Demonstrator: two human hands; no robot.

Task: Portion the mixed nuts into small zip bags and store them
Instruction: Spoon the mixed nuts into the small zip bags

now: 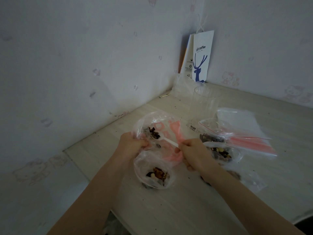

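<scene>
Clear glossy plastic zip bags (153,175), white plastic spoon (166,140), matt pale wood-look table (177,209).

Open tabletop (169,209) in front; filled bags (220,154), cups (205,99) at right.

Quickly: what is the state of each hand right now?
Left hand: closed, gripping the large plastic bag.
Right hand: closed, pinching the white spoon.

1. A white paper bag (202,56) printed with a blue deer stands upright in the far corner of the pale wood-grain table (169,209).
2. A second paper package (186,56) leans just behind it, on its left.
3. Crumpled clear film (182,87) lies before both.
4. A clear plastic cup (205,99) stands near that corner.
5. A pale stick (165,95) lies at the far-left edge.
6. Cartoon-cat wallpaper (227,78) covers both walls.
</scene>
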